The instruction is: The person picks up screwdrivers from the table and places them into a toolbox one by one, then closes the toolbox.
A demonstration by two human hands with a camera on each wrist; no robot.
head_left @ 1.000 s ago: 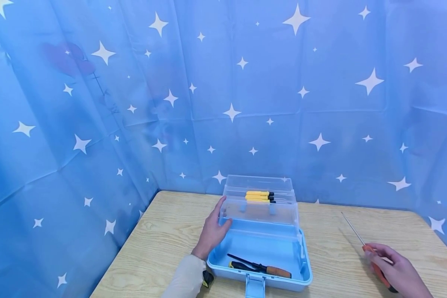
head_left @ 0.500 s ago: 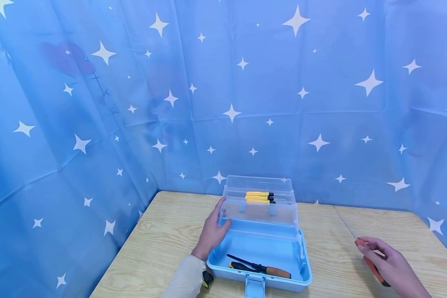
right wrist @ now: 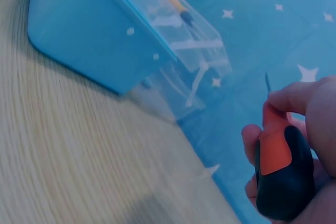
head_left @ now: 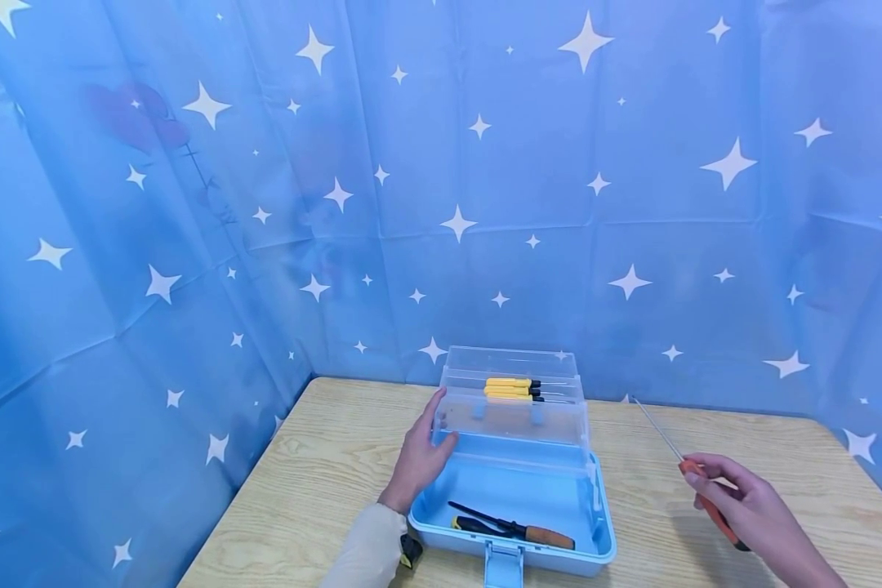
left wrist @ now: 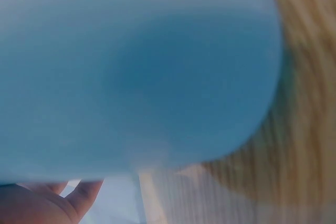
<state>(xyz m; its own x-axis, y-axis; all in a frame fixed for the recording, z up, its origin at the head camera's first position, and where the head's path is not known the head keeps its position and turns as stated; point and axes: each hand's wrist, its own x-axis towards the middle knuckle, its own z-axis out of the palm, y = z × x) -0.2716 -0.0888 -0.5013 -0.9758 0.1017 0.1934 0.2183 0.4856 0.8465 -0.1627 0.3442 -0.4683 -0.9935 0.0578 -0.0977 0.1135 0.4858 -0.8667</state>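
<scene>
A light-blue toolbox [head_left: 500, 482] stands with its clear upper tray [head_left: 514, 420] raised at the back. My left hand [head_left: 417, 457] holds the left side of that tray, thumb in front and fingers along the edge; in the left wrist view the blue box wall [left wrist: 157, 77] hides most of the hand [left wrist: 47, 203]. To the right of the box, my right hand [head_left: 735, 494] grips a screwdriver by its red-and-black handle [right wrist: 275, 161], its long thin shaft [head_left: 657, 429] pointing away and leftward above the table.
Several yellow-handled small screwdrivers [head_left: 510, 388] lie in the clear tray. In the box's bottom are a brown-handled screwdriver [head_left: 549, 536] and a black-and-yellow tool [head_left: 474, 525]. A black-and-yellow object [head_left: 410, 550] sits on the wooden table [head_left: 301, 474] beside my left sleeve. A starry curtain [head_left: 485, 180] hangs behind.
My right hand has moved leftward and slightly away from me with the screwdriver, closer to the toolbox. The left hand and the box have stayed put.
</scene>
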